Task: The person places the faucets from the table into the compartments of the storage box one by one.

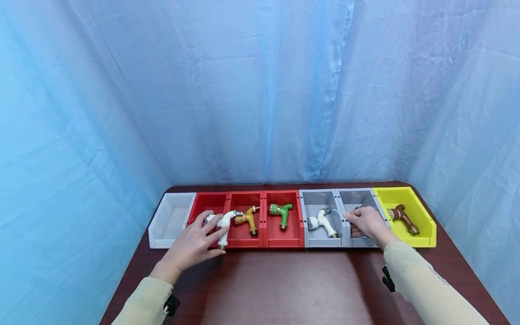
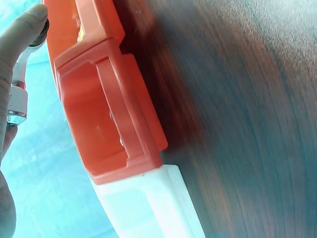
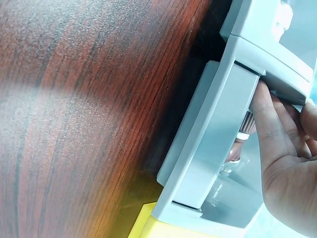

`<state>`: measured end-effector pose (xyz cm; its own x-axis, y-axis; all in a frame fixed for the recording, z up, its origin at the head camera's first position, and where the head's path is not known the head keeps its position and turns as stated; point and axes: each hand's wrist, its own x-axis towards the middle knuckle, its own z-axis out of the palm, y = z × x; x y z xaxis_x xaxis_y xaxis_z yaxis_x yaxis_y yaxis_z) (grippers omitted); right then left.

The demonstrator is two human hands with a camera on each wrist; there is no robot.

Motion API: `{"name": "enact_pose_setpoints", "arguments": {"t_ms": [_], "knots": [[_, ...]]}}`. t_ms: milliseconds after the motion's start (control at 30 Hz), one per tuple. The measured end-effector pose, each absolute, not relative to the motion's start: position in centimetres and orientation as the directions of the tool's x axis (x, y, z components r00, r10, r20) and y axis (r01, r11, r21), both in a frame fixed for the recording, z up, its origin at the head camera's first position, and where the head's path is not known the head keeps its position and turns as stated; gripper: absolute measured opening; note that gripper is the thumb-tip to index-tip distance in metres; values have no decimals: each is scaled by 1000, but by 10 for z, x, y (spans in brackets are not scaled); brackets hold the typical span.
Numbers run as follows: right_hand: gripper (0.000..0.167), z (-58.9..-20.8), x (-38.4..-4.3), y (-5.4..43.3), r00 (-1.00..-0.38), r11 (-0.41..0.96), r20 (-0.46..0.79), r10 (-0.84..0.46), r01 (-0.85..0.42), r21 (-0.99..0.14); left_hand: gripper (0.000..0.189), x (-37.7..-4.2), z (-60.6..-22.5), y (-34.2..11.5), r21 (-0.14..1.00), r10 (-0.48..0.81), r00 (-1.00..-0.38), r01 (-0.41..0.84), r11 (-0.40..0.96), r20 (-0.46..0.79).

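A white tap [image 1: 225, 222] with metal ends is held between the thumb and fingers of my left hand [image 1: 195, 241], over the second bin from the left, a red one [image 1: 207, 201]. In the left wrist view the thumb [image 2: 25, 32] lies at the dark threaded end of that tap. My right hand [image 1: 367, 221] reaches into the right-hand grey bin [image 1: 357, 197], its fingers straight beside the divider. Inside that bin a brown tap [image 3: 235, 148] lies next to the fingers, partly hidden by the hand and the bin's front wall.
The row of bins also includes a white bin [image 1: 170, 221], a yellow tap [image 1: 249, 221] and a green tap [image 1: 281, 214] in red bins, another white tap [image 1: 322, 222] in grey, and a second brown tap [image 1: 404, 219] in the yellow bin [image 1: 426, 232]. Blue curtains [image 1: 260, 90] stand behind the table [image 1: 284, 284].
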<state>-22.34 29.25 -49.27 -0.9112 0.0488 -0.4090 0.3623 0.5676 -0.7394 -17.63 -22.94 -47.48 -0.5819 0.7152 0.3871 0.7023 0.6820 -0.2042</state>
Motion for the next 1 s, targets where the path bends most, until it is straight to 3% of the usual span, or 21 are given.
{"name": "enact_pose_setpoints", "arguments": {"t_ms": [167,500,700,900,1000], "knots": [[38,-492,-223,293,-911,567,-410,50,364,-739,85,-180,-473,-237,-220,698,-570,684,695,433],[37,-493,-222,291,-920,577,-389,51,345,-740,81,-187,-464,-259,-157,613,-637,623,766,467],[37,-493,-223,292,-916,578,-397,54,353,-735,83,-194,-461,-280,-159,591,-624,607,778,511],[36,-493,-223,291,-917,577,-396,54,352,-737,67,-200,-465,-307,-123,555,-630,595,794,543],[36,-493,-223,291,-916,576,-396,57,355,-737,68,-200,-467,-317,-120,535,-649,569,813,541]]}}
